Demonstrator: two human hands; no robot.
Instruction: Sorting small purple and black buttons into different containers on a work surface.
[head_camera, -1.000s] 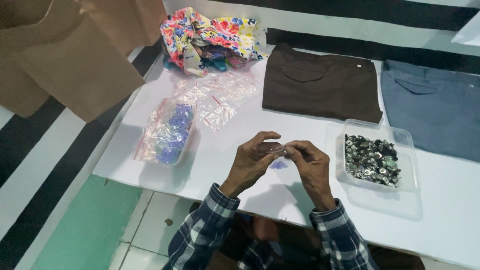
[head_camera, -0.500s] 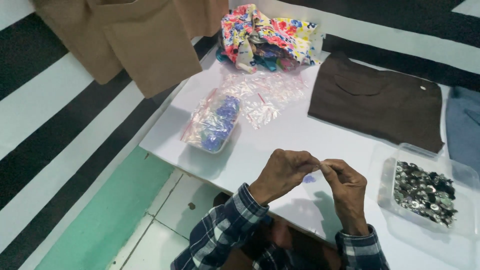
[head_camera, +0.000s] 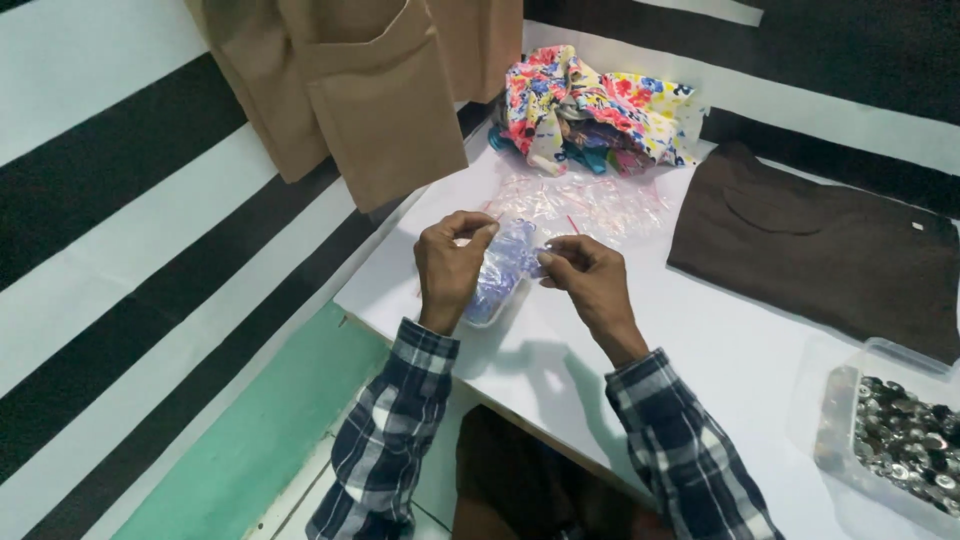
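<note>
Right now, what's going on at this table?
A person in a plaid shirt is working at a white table. The left hand and right hand both pinch a clear plastic bag of small bluish pieces. More clear bags lie beyond it, beside a floral fabric bundle, a folded brown garment and a clear tray of metal buttons.

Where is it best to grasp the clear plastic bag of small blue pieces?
Probably at the crumpled top edge of the clear plastic bag of small blue pieces, from above: left hand and right hand pinch there, while its filled bottom sags onto the white table.
</note>
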